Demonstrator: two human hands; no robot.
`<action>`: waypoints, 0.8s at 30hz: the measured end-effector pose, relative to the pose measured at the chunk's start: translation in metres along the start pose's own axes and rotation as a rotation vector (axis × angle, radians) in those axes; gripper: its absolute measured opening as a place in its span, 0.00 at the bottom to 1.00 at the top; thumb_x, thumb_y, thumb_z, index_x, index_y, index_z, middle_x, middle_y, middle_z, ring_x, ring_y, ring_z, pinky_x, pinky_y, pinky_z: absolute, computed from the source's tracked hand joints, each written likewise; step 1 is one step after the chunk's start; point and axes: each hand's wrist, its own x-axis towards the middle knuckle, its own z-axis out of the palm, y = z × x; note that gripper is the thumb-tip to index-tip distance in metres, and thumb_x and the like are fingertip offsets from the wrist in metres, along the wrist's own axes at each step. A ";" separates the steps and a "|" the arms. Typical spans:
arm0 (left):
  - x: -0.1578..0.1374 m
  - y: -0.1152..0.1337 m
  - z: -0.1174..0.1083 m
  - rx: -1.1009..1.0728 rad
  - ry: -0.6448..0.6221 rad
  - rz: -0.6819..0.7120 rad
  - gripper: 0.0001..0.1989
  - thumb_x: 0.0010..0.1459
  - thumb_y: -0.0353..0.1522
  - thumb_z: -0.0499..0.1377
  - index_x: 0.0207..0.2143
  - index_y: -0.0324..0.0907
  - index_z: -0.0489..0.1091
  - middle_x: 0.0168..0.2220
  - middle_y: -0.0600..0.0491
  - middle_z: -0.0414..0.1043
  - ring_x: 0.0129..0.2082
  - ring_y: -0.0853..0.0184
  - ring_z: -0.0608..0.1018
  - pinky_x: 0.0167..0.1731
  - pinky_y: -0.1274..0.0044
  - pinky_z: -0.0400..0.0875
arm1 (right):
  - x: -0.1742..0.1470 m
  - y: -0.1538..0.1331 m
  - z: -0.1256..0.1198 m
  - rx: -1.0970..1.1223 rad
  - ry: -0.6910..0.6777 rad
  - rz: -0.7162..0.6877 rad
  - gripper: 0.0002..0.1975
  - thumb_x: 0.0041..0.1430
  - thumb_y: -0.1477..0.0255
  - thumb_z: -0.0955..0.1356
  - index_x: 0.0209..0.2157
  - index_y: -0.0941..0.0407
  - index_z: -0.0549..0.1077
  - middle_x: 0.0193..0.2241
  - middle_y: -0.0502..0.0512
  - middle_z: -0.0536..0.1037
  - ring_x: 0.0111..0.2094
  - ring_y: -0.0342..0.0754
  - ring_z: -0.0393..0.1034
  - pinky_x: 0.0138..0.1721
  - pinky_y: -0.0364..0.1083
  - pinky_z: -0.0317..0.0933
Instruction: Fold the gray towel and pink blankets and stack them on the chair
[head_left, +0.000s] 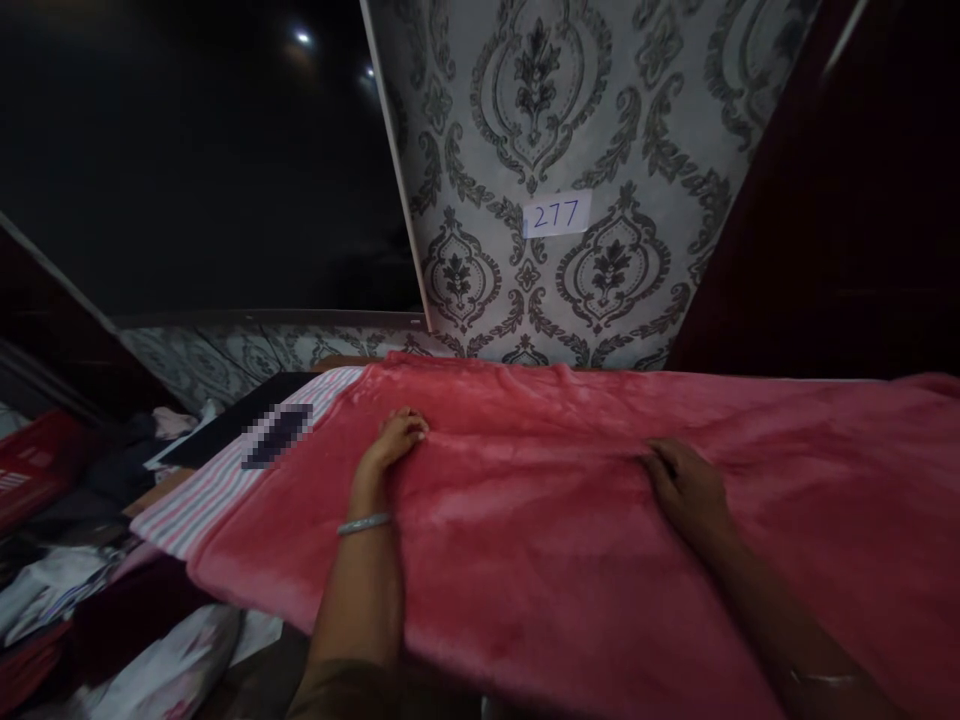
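Observation:
A plush red blanket (525,560) lies spread over a raised flat surface and hangs over its front edge. My left hand (399,436), with a bracelet on the wrist, pinches the blanket left of the middle. My right hand (688,485) grips the same blanket farther right, fingers pointing down into the pile. Between the two hands the fabric is drawn into a low, straight ridge. Under the blanket's left edge shows a striped cloth (202,500) in white, pink and grey. A blurred dark patch covers part of these stripes.
Behind stands a patterned wall (450,200) with a paper label (556,214) reading 277. A large dark screen (210,160) is at the upper left, and a dark panel (847,220) at the right. Piled clothes (172,660) lie at lower left, near a red box (37,465).

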 end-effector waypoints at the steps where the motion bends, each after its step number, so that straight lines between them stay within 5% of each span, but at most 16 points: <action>1: 0.000 0.002 -0.004 -0.014 0.016 0.005 0.04 0.54 0.30 0.58 0.30 0.43 0.74 0.37 0.50 0.75 0.41 0.63 0.75 0.50 0.69 0.71 | 0.000 0.000 0.001 0.001 -0.004 -0.003 0.17 0.67 0.60 0.59 0.36 0.52 0.76 0.33 0.59 0.80 0.37 0.55 0.74 0.40 0.53 0.69; 9: -0.007 0.015 -0.029 -0.057 0.211 0.043 0.07 0.59 0.35 0.50 0.35 0.44 0.67 0.36 0.52 0.75 0.37 0.62 0.75 0.44 0.70 0.72 | 0.001 -0.002 0.002 0.041 -0.100 -0.002 0.18 0.67 0.60 0.60 0.35 0.52 0.77 0.35 0.59 0.80 0.37 0.54 0.75 0.40 0.52 0.69; 20: 0.003 0.013 -0.014 0.138 0.163 -0.018 0.05 0.58 0.30 0.49 0.30 0.45 0.63 0.31 0.50 0.74 0.34 0.61 0.77 0.38 0.71 0.70 | -0.002 -0.004 -0.002 0.093 -0.367 0.017 0.12 0.57 0.60 0.70 0.36 0.55 0.78 0.35 0.58 0.80 0.36 0.53 0.74 0.39 0.50 0.68; 24: -0.002 0.014 -0.016 0.179 0.135 -0.016 0.06 0.57 0.28 0.49 0.30 0.44 0.65 0.29 0.50 0.75 0.32 0.61 0.77 0.37 0.72 0.70 | -0.004 -0.001 0.000 0.103 -0.346 -0.035 0.17 0.65 0.61 0.63 0.29 0.55 0.77 0.30 0.57 0.78 0.33 0.51 0.72 0.37 0.48 0.66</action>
